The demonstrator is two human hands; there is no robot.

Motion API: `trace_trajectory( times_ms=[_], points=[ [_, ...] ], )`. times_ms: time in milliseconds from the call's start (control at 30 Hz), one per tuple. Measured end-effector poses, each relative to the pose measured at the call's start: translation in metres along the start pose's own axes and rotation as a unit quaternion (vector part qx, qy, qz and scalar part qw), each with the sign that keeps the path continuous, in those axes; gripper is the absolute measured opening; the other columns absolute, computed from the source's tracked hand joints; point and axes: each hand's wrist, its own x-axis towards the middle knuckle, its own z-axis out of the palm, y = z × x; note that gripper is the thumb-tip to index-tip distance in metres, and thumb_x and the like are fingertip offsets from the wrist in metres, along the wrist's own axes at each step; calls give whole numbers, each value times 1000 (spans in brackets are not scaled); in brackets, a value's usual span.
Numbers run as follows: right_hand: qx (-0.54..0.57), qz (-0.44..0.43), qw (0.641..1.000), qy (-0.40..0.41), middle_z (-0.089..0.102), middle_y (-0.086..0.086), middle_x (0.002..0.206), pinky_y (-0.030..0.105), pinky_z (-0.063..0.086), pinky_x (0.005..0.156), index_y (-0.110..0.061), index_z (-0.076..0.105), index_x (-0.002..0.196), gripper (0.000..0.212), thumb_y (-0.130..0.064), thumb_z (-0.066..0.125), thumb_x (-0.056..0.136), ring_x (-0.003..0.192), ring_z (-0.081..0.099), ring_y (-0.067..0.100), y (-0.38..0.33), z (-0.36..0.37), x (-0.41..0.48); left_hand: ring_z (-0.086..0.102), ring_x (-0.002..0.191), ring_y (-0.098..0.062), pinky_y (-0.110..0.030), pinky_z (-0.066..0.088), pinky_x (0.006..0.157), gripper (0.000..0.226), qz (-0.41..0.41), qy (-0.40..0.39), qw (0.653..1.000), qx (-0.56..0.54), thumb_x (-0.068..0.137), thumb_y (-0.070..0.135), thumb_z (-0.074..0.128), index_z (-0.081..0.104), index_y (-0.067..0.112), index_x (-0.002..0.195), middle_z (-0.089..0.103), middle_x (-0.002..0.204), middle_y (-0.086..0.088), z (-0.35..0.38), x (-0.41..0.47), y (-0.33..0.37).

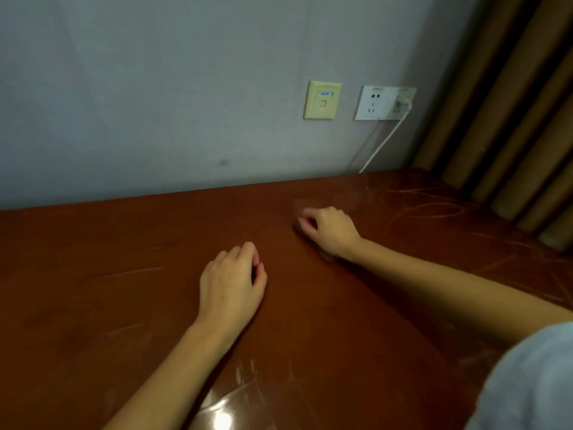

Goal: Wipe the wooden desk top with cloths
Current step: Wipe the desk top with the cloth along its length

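Hanging cable [384, 144] between desk [124, 274] and socket [383, 103]

hands [231, 283] [330, 231]: 2 | desk [124, 290]: 1 | wall plates [322, 100] [376, 102]: 2 | cable [384, 141]: 1 | curtain [496, 119]: 1

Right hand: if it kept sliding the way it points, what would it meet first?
The right hand points up-left over bare desk top; the way looks free until the wall, probably.
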Motion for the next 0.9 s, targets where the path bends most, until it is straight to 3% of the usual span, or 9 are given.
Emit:
trace_trajectory(
  times_ms=[100, 233, 400, 500, 667, 800, 900],
  points=[
    [9, -45, 998, -32, 60, -1, 69, 36, 47, 58, -23, 48, 74, 29, -40, 42, 97, 64, 59, 23, 9, -13, -50, 50, 65, -11, -24, 37, 54, 9, 6, 7, 1000, -1, 90, 28, 55, 49, 24, 85, 51, 71, 9, 2, -1, -2],
    [-16, 50, 998, -21, 55, -2, 65, 36, 47, 59, -23, 48, 72, 30, -38, 42, 97, 62, 57, 23, 60, -25, -52, 50, 63, -11, -24, 38, 53, 10, 13, 14, 1000, -2, 89, 27, 57, 50, 24, 84, 52, 70, 8, 2, -1, -2],
    [-42, 186, 981, 36, 64, 12, 86, 33, 42, 64, -16, 61, 87, 30, -35, 41, 98, 83, 62, 35, 85, -15, 0, 52, 66, -10, -24, 41, 54, 9, 12, 5, 1000, -2, 90, 29, 54, 49, 25, 85, 53, 73, 9, 2, 0, -3],
    [-40, 214, 974, 54, 67, 17, 98, 37, 47, 72, -15, 65, 95, 30, -34, 42, 95, 91, 62, 39, 66, -7, 22, 52, 67, -11, -25, 42, 55, 8, 12, 3, 1000, 0, 91, 30, 53, 49, 25, 85, 53, 73, 10, 2, 0, -2],
    [-16, 132, 991, 29, 67, 17, 99, 38, 48, 74, -19, 63, 95, 26, -36, 44, 94, 93, 63, 38, 15, -5, -5, 52, 66, -11, -26, 43, 53, 8, 15, 5, 1000, -3, 90, 29, 55, 51, 24, 86, 53, 72, 9, 1, 0, -2],
    [23, 22, 999, -7, 62, 1, 73, 31, 39, 57, -22, 53, 78, 25, -38, 44, 96, 65, 57, 24, -9, -15, -76, 53, 66, -12, -26, 43, 53, 7, 19, 8, 1000, -6, 90, 28, 57, 53, 23, 86, 54, 72, 8, 0, -3, -2],
    [36, 16, 999, -25, 51, -8, 65, 36, 42, 54, -25, 47, 73, 26, -39, 44, 96, 58, 51, 18, 10, -28, -119, 53, 64, -13, -25, 41, 52, 7, 24, 11, 1000, -6, 89, 26, 59, 54, 22, 86, 54, 70, 8, -1, -3, -2]
  ],
)
